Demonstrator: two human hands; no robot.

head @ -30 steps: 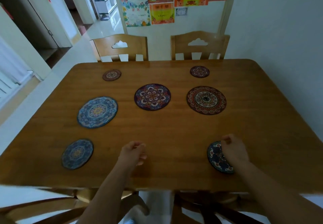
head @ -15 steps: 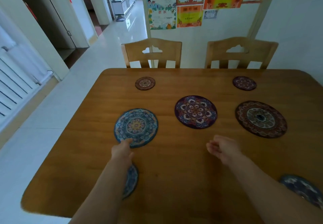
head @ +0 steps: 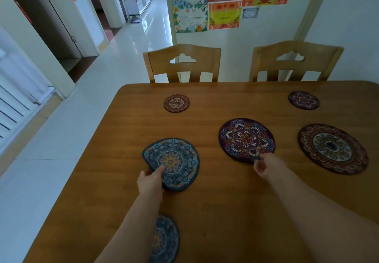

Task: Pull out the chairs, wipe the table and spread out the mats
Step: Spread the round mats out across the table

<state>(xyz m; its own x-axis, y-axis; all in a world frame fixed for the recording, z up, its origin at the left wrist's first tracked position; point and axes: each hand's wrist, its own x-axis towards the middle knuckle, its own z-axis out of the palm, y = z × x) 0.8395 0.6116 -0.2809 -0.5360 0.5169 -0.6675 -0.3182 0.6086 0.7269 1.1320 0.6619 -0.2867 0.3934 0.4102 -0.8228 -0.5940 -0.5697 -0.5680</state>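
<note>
Several round patterned mats lie on the wooden table (head: 225,211). My left hand (head: 150,181) pinches the near-left edge of the large blue mat (head: 174,160), whose edge is bent up off the table. My right hand (head: 266,165) grips the near rim of the large purple mat (head: 246,138). A large red-brown mat (head: 332,148) lies to the right. Two small mats sit farther back, a red one (head: 176,103) and a purple one (head: 304,100). A small blue mat (head: 167,240) lies partly under my left forearm.
Two wooden chairs stand at the table's far side, the left chair (head: 182,64) and the right chair (head: 295,61), in front of a wall with posters. A white tiled floor (head: 61,139) and a radiator (head: 12,109) lie to the left. A white wall is at right.
Both hands reached forward. My left hand took hold of the blue mat's edge and lifted it; my right hand closed on the purple mat's rim. The view shifted left and closer.
</note>
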